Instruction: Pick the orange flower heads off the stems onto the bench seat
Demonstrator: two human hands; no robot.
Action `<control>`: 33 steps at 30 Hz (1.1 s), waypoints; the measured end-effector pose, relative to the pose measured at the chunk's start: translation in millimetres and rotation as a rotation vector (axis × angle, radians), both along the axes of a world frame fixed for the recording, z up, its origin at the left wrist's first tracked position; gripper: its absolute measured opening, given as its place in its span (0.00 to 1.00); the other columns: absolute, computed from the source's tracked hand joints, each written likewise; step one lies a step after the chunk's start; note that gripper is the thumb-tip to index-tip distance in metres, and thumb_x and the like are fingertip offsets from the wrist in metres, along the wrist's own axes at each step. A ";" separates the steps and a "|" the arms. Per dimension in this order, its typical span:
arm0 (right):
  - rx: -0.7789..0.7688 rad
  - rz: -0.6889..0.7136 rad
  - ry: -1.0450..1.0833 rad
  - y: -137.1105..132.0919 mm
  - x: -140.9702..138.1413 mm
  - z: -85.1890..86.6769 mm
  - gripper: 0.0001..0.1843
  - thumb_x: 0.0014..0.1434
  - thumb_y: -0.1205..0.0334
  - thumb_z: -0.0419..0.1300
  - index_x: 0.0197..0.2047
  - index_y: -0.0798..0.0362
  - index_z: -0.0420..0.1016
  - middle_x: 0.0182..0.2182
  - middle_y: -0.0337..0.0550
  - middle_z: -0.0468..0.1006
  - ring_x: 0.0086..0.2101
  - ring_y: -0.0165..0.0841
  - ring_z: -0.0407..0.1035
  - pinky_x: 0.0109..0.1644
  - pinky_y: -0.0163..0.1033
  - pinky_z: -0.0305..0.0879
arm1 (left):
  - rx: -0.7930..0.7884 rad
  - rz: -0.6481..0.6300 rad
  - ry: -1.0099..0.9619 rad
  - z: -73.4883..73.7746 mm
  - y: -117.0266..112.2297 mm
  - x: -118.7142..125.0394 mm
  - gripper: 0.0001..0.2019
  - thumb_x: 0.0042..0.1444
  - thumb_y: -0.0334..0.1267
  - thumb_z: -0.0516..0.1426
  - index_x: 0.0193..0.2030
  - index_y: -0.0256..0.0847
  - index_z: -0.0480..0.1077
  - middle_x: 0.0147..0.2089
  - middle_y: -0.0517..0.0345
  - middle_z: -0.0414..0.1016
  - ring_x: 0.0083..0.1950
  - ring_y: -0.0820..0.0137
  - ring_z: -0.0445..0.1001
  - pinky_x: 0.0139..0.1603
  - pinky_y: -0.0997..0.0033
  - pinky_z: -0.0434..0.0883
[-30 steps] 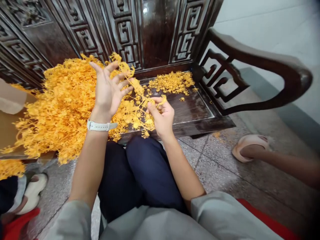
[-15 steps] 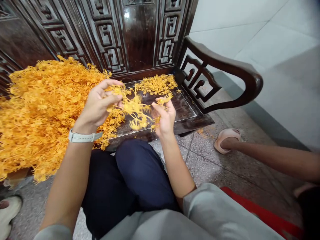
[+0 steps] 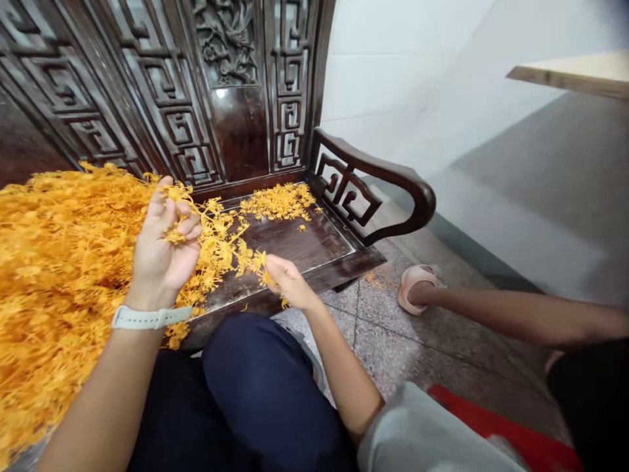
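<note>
1. Since the last frame: left hand [image 3: 164, 252] turns palm up; right hand [image 3: 289, 283] drops nearer the bench's [image 3: 304, 246] front edge; view swings right.
2. Strand [image 3: 228, 252], orange, spans the gap between both hands, above the front half of the bench seat.
3. Left hand: fingers half curled, gripping the strand's far end; bits show among the fingers. Palm-up pose probably supports it.
4. Right hand: thumb and fingers pinch the near end, likely to keep the strand drawn out, not bunched.
5. Pile [image 3: 73, 275] covers the bench's left side, beside the left hand, presumably within easy reach.
6. Heap [image 3: 280, 200] of loose bits lies by the back edge, near the right back corner, apparently kept apart from the pile.
</note>
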State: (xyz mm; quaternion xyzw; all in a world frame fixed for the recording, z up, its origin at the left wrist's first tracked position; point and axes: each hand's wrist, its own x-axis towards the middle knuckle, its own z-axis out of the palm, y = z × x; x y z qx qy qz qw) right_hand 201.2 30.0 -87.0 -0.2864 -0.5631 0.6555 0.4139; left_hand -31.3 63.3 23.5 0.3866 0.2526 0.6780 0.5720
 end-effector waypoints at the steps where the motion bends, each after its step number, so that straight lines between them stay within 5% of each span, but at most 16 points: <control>1: 0.008 0.047 -0.014 -2.1 2.7 0.5 0.29 0.69 0.31 0.57 0.39 0.52 0.71 0.20 0.27 0.53 0.21 0.24 0.45 0.26 0.35 0.43 | 0.013 0.000 0.003 1.8 0.9 3.7 0.14 0.72 0.30 0.58 0.50 0.57 0.79 0.34 0.67 0.80 0.26 0.80 0.69 0.28 0.81 0.71; 4: 0.071 0.124 -0.142 -13.1 7.9 7.5 0.30 0.74 0.35 0.52 0.42 0.54 0.77 0.20 0.29 0.53 0.22 0.26 0.48 0.28 0.35 0.45 | 0.052 0.070 0.032 3.3 2.4 15.7 0.15 0.76 0.33 0.54 0.51 0.61 0.79 0.39 0.69 0.81 0.33 0.80 0.76 0.36 0.79 0.75; 6: 0.162 0.057 -0.251 -20.5 10.4 15.4 0.29 0.75 0.37 0.51 0.40 0.54 0.79 0.22 0.31 0.57 0.24 0.27 0.52 0.31 0.36 0.49 | 0.068 0.112 0.067 1.2 1.9 23.7 0.12 0.74 0.37 0.59 0.52 0.63 0.79 0.44 0.68 0.82 0.45 0.76 0.81 0.46 0.74 0.79; 9: 0.369 -0.119 -0.497 -25.2 17.0 27.8 0.30 0.76 0.40 0.52 0.30 0.53 0.72 0.24 0.35 0.64 0.29 0.30 0.58 0.39 0.39 0.54 | 0.073 0.074 0.136 -1.7 -3.0 34.1 0.13 0.68 0.41 0.65 0.55 0.67 0.77 0.49 0.65 0.83 0.62 0.67 0.80 0.61 0.63 0.80; 12: 0.477 -0.444 -0.621 -21.6 25.1 38.0 0.24 0.71 0.38 0.59 0.41 0.52 0.75 0.36 0.44 0.77 0.40 0.38 0.67 0.49 0.45 0.61 | 0.087 0.001 0.250 -1.3 -10.6 42.5 0.14 0.68 0.44 0.65 0.58 0.68 0.76 0.47 0.62 0.82 0.67 0.61 0.77 0.64 0.51 0.79; 14: 0.513 -0.649 -0.578 -15.6 28.0 43.5 0.29 0.66 0.37 0.65 0.57 0.51 0.74 0.51 0.52 0.78 0.50 0.44 0.69 0.57 0.50 0.63 | 0.090 -0.033 0.294 -0.4 -14.8 48.3 0.14 0.68 0.45 0.64 0.58 0.67 0.76 0.45 0.61 0.82 0.65 0.58 0.79 0.63 0.45 0.79; 16: 0.575 -0.667 -0.506 -7.5 27.4 47.8 0.28 0.68 0.41 0.65 0.63 0.49 0.73 0.57 0.53 0.76 0.56 0.44 0.69 0.62 0.52 0.63 | 0.069 -0.072 0.272 0.0 -17.1 54.9 0.13 0.67 0.45 0.65 0.57 0.65 0.76 0.41 0.61 0.80 0.60 0.59 0.81 0.62 0.44 0.80; 19: 0.651 -0.568 -0.375 4.0 22.2 52.5 0.15 0.76 0.50 0.57 0.51 0.48 0.81 0.50 0.47 0.81 0.53 0.39 0.72 0.62 0.50 0.64 | 0.012 -0.143 0.171 -1.2 -16.9 64.3 0.13 0.65 0.41 0.67 0.55 0.61 0.76 0.38 0.63 0.77 0.51 0.65 0.82 0.59 0.53 0.81; 24: 0.724 -0.684 -0.231 3.7 15.3 57.8 0.12 0.75 0.59 0.59 0.41 0.50 0.81 0.43 0.44 0.81 0.48 0.36 0.73 0.59 0.49 0.64 | 0.057 -0.153 0.188 -5.9 -13.7 73.7 0.18 0.65 0.37 0.66 0.58 0.60 0.73 0.46 0.63 0.79 0.30 0.78 0.72 0.32 0.77 0.75; 29: 0.635 -0.643 -0.101 -16.1 10.6 60.3 0.12 0.75 0.57 0.58 0.38 0.49 0.73 0.41 0.44 0.77 0.46 0.37 0.73 0.56 0.48 0.67 | 0.106 -0.049 0.405 -8.5 -15.0 76.7 0.24 0.62 0.46 0.67 0.63 0.58 0.70 0.74 0.52 0.69 0.33 0.74 0.76 0.24 0.74 0.70; 33: 0.557 -0.568 -0.131 -27.1 7.3 58.8 0.12 0.75 0.56 0.58 0.38 0.49 0.72 0.37 0.41 0.75 0.39 0.34 0.71 0.48 0.44 0.67 | 0.071 0.001 0.507 -11.4 -10.5 63.5 0.18 0.64 0.50 0.65 0.58 0.51 0.73 0.64 0.50 0.77 0.34 0.71 0.77 0.25 0.72 0.71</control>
